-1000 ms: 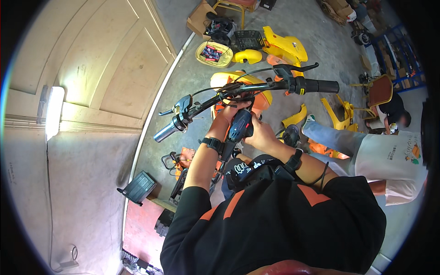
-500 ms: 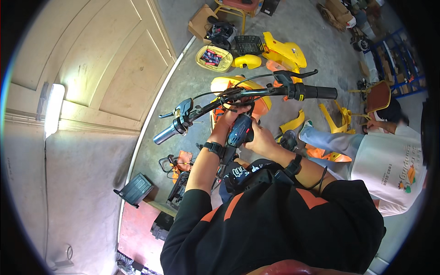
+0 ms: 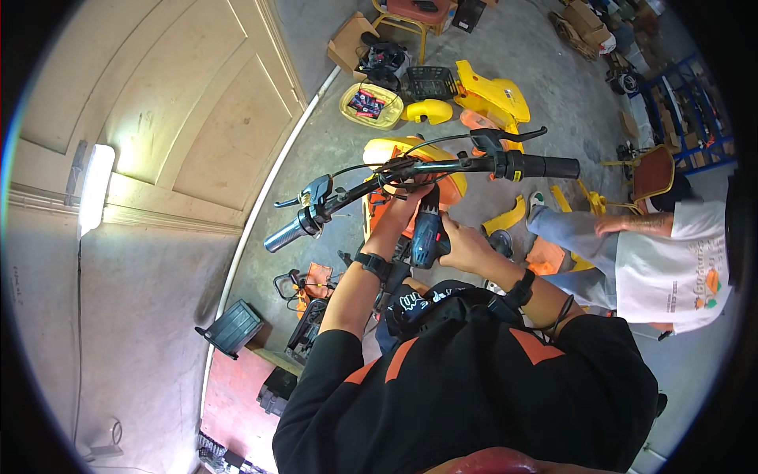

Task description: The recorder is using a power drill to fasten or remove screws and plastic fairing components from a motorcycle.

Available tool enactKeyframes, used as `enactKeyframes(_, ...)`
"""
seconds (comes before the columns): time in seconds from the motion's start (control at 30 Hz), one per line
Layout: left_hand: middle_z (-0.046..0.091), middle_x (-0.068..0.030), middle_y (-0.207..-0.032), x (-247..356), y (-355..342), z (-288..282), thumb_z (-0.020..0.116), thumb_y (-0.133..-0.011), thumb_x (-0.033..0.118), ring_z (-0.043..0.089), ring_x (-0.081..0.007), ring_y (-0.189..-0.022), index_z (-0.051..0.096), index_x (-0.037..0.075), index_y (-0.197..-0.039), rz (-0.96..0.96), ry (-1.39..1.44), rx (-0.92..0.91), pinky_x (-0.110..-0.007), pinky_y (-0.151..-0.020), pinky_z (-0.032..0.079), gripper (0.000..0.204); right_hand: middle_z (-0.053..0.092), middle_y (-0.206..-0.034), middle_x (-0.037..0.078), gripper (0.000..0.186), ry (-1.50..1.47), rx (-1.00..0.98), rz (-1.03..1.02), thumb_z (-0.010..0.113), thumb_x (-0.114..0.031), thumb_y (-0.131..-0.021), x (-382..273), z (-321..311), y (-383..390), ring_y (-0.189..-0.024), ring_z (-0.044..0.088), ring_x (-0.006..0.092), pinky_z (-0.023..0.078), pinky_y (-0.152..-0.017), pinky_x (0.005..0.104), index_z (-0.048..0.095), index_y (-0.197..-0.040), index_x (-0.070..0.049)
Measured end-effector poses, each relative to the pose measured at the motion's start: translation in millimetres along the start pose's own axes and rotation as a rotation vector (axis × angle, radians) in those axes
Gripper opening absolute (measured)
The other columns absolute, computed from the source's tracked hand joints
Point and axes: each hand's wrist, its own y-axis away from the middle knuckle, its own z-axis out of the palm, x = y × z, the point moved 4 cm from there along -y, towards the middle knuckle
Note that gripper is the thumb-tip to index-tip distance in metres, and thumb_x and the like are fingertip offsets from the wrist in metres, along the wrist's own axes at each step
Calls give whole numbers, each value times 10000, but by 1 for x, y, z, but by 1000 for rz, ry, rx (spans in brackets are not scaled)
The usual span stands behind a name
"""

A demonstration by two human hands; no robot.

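My right hand (image 3: 464, 246) grips a dark blue cordless drill (image 3: 427, 238), its black nose directed forward beneath the handlebar (image 3: 450, 167). Under the bar's middle, my left hand (image 3: 409, 207) reaches in beside the drill's nose. Cables and the bar cover its fingers, so what they touch is hidden. The black handlebar carries grips, brake levers and cables. Below and ahead of it show the yellow and orange body panels (image 3: 392, 148) of a small vehicle.
A person in a white shirt (image 3: 667, 268) stands close on my right. Ahead on the floor lie yellow panels (image 3: 493, 91), a yellow tub (image 3: 387, 117) and a black crate (image 3: 430, 82). A wall with a door (image 3: 197, 118) borders the left, near a dark bin (image 3: 234, 328).
The drill and my right hand have shifted slightly nearer to me, and the drill has turned straighter. The person on the right has straightened up and moved their arm.
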Motion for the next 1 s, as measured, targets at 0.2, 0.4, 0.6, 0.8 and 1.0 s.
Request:
enactKeyframes(0.2,608,22,-1087,-41,-16,-8,649,-870,22,591,-114,-971,606,84,-1060,182,102,169,-255,-848,470,204,576,-1145,268,957,39,-73,-80,739,-220,-612,16,-17,26,-1017,594,400,497,-844,434,275,-1408,39)
enactKeyframes(0.4,633,21,-932,-29,-20,30,668,-839,22,569,-107,-853,619,81,-958,122,65,591,-274,-784,492,142,598,-1111,260,954,29,-70,2,718,-201,-575,62,-40,74,-962,610,414,506,-801,442,302,-1409,4)
enactKeyframes(0.6,630,-10,-1072,-90,-57,-7,648,-883,187,576,-126,-981,578,94,-1123,297,81,587,-289,-834,486,267,630,-1064,217,945,-17,33,263,747,-167,-549,122,-44,155,-980,631,374,505,-825,413,351,-1398,-45)
enactKeyframes(0.8,630,-52,-944,-103,-50,-13,516,-872,-81,606,-158,-898,603,50,-969,368,266,568,-287,-740,517,185,657,-975,168,785,-203,-20,303,757,-159,-600,177,-44,138,-948,650,311,499,-798,390,464,-1322,-63)
enactKeyframes(1.0,675,-84,-999,-55,-4,16,630,-889,198,604,-152,-949,653,32,-1086,232,-360,751,-313,-841,469,259,657,-970,165,769,-123,-311,-134,755,-161,-604,179,-29,-37,-939,650,308,498,-792,389,470,-1312,-61)
